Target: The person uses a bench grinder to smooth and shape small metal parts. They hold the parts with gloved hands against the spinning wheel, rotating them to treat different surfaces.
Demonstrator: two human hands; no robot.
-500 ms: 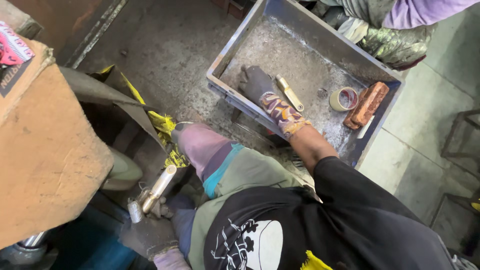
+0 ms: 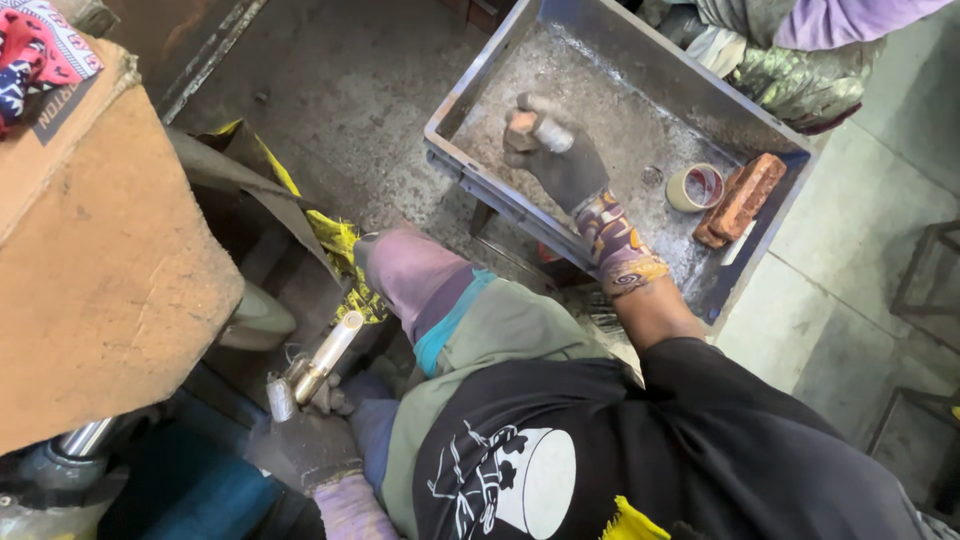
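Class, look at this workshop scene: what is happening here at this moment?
A person in dark gloves works over a grey metal tray. The right hand lifts a small metal fitting above the tray, where a tape roll and reddish brick-like block lie. The left hand grips a brass-coloured metal tube low beside the knee.

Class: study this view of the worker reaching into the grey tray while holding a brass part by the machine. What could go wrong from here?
1. The right hand is lifted over the grey tray gripping a small block; it could slip from the dirty glove and fall.
2. The left hand holds a brass cylinder low beside the machine, out of the line of reach, so it might knock something.
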